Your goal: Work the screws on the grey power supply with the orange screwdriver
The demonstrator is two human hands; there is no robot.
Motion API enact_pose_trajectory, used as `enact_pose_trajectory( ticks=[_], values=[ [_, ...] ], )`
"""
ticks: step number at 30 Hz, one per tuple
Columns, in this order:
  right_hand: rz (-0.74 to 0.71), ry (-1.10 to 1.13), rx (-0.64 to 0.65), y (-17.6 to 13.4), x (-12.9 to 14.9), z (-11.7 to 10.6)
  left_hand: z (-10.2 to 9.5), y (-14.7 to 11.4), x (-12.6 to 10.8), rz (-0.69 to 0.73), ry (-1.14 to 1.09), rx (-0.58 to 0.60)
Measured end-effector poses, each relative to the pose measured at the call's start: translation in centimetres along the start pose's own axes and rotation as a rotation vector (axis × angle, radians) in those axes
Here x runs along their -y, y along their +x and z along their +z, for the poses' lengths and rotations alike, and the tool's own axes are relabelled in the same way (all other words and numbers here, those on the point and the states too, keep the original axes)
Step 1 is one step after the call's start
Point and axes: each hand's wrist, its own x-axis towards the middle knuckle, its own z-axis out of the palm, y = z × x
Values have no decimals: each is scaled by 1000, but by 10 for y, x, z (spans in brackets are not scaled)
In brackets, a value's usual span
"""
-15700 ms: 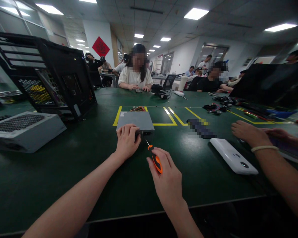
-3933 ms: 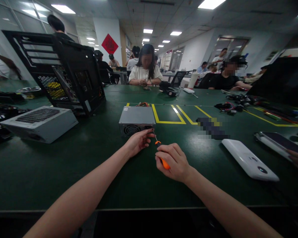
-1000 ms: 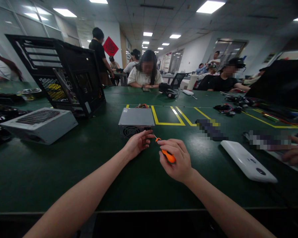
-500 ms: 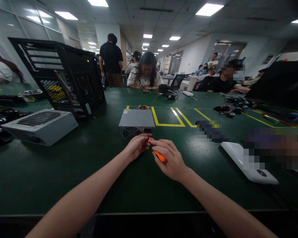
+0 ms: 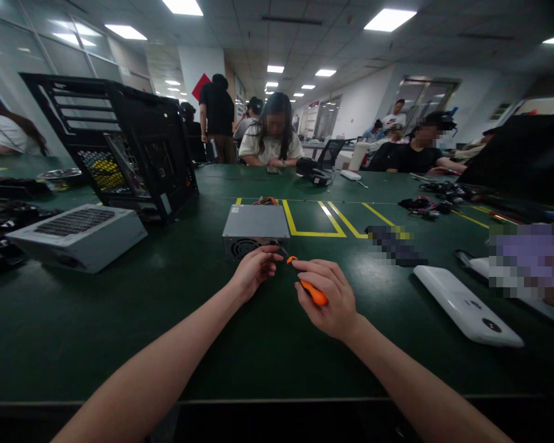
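In the head view a grey computer power supply (image 5: 256,221) sits on the green table ahead of me, its fan grille facing me. My left hand (image 5: 255,271) is at its front right corner, the fingers curled and thumb and forefinger close together. Whatever they pinch, if anything, is too small to make out. My right hand (image 5: 325,295) is wrapped round an orange-handled screwdriver (image 5: 314,293). Its thin shaft points up and left at the power supply's front face, just past my left fingertips. I cannot tell whether the tip touches a screw.
At left stand a black computer case (image 5: 141,147) and a second power supply (image 5: 80,237). A white device (image 5: 466,304) lies at right, with loose cables (image 5: 427,203) farther back. Yellow tape (image 5: 316,234) marks the table (image 5: 258,351). Several people are around it.
My right hand and the screwdriver have drawn back slightly to the right, away from my left fingers. The left hand is almost where it was. The power supply stays put.
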Motion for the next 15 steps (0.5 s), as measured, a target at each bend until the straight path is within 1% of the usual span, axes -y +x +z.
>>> enact_pose_trajectory(
  ticks=[2, 3, 5, 7, 9, 10, 12, 15],
  values=[
    [48, -75, -34, -2, -11, -2, 0, -1, 1, -9, 32, -6],
    [91, -112, -16, -3, -19, -2, 0, -2, 1, -8, 55, -3],
    [213, -130, 97, -9, -38, 1, 1, -3, 2, 13, 113, 7],
    [359, -26, 191, -17, -57, 5, 3, -6, 1, 53, 190, -5],
    [576, 133, 229, -24, -73, 10, 5, -9, -1, 113, 283, -43],
    [652, 166, 222, -25, -80, 12, 6, -10, -2, 153, 328, -67],
    [798, 211, 167, -22, -91, 17, 6, -11, -4, 239, 393, -114],
    [946, 292, 73, 0, -107, 33, 5, -9, -4, 328, 439, -165]
  ],
)
